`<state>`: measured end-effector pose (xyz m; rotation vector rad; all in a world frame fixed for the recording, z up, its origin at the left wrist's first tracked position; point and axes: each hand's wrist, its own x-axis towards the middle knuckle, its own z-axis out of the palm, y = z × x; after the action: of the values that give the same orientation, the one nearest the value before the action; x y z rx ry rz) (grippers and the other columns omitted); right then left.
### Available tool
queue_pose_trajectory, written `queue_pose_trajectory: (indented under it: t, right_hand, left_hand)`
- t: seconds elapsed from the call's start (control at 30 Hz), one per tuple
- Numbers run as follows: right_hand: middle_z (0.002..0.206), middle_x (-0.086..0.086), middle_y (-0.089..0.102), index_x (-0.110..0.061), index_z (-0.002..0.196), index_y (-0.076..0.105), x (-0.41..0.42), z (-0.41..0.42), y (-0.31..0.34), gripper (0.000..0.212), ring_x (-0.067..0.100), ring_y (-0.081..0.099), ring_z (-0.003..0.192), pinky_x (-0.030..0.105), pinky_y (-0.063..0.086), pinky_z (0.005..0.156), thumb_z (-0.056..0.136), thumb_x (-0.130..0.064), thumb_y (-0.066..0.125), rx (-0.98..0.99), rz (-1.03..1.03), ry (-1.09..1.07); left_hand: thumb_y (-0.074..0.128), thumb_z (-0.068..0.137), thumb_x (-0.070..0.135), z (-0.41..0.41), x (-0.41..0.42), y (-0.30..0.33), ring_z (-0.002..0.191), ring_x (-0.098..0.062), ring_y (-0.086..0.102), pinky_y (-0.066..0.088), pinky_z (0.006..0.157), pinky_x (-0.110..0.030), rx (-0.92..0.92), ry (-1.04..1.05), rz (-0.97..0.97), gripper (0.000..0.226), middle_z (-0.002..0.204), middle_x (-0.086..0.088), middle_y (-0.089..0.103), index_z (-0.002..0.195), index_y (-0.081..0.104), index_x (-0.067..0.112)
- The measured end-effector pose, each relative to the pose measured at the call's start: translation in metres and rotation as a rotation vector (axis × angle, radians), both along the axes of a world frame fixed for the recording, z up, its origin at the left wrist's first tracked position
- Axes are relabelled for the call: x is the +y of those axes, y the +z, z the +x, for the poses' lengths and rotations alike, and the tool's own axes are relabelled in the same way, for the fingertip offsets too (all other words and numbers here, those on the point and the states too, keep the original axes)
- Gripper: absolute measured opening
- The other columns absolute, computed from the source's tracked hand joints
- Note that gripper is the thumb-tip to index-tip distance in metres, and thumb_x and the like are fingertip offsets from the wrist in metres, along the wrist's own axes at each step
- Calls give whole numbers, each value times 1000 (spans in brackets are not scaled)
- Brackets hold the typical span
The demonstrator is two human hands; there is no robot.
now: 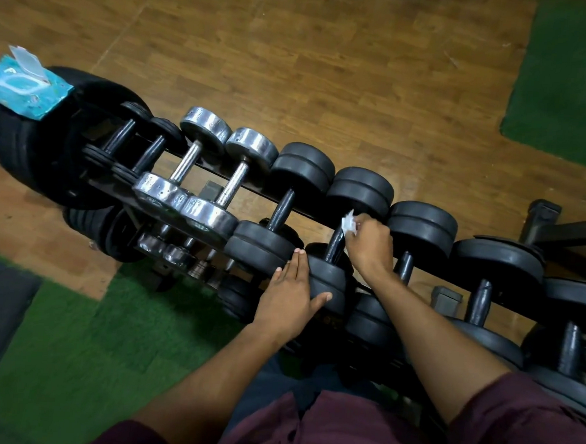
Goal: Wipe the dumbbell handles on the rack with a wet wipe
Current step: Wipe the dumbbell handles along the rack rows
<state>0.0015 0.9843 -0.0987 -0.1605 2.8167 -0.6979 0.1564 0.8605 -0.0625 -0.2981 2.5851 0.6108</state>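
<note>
A dumbbell rack (252,188) runs diagonally from upper left to lower right, holding several black rubber and chrome dumbbells. My right hand (369,245) pinches a white wet wipe (349,222) against the far end of a black dumbbell's dark handle (334,246). My left hand (288,297) rests with straight fingers on that same dumbbell's near head (327,284). To the left on the rack lie another black dumbbell (282,211) and two chrome dumbbells (218,179).
A teal wet wipe packet (22,85) with its flap open lies on stacked black weight plates (32,144) at the left. Lower rack tiers hold more dumbbells (371,322). Wooden floor lies beyond, green turf (106,340) in front, a bench leg (559,227) at right.
</note>
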Motion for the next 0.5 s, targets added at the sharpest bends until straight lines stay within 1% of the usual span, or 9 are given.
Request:
queue_pose_trajectory:
  t: [0.07, 0.13, 0.17, 0.27, 0.33, 0.4, 0.5]
  right_hand:
    - [102, 7, 65, -18, 115, 65, -4, 3, 3, 23, 35, 67, 85, 36, 52, 63, 94, -24, 57, 118, 82, 116]
    - [108, 5, 59, -21, 123, 62, -6, 6, 6, 31, 35, 66, 85, 38, 53, 62, 93, -19, 54, 126, 189, 269]
    - [111, 5, 56, -20, 124, 62, -6, 5, 7, 32, 33, 65, 87, 38, 52, 62, 94, -17, 53, 128, 222, 338]
    - [117, 2, 52, -18, 115, 67, -9, -5, 9, 24, 26, 61, 92, 36, 48, 57, 94, -15, 56, 188, 297, 511]
    - [118, 2, 55, -17, 109, 69, -15, -15, 14, 21, 27, 63, 89, 34, 44, 54, 92, -12, 57, 195, 382, 623]
    - [110, 3, 59, -16, 107, 67, -21, -24, 22, 22, 30, 66, 85, 36, 42, 55, 91, -8, 55, 151, 471, 728]
    - [106, 5, 62, -15, 108, 67, -33, -34, 32, 19, 32, 65, 92, 38, 41, 61, 93, -12, 55, 82, 612, 843]
  left_hand:
    - [38, 100, 65, -1, -1, 0, 157, -22, 9, 8, 128, -38, -3, 1, 2, 96, 171, -11, -4, 161, -7, 6]
    - [39, 100, 65, 0, -1, 0, 157, -22, 9, 8, 127, -38, -2, 1, 3, 96, 171, -11, -3, 161, -7, 6]
    - [39, 100, 64, 0, -1, 0, 157, -22, 9, 8, 128, -38, -1, 0, 3, 96, 171, -11, -3, 161, -7, 6]
    - [38, 101, 64, 0, 0, 0, 157, -23, 10, 9, 128, -39, 15, -4, -6, 95, 171, -12, -3, 161, -6, 6]
    - [38, 101, 64, 1, 0, -2, 157, -24, 10, 9, 128, -39, 17, -7, -7, 95, 171, -12, -3, 161, -6, 5]
    - [39, 101, 64, 1, 0, -4, 157, -24, 10, 9, 128, -39, 17, -2, -6, 96, 171, -12, -3, 161, -6, 5]
    - [41, 100, 64, 1, 0, -5, 157, -23, 8, 8, 128, -39, 22, 5, 4, 97, 171, -12, -3, 161, -7, 5]
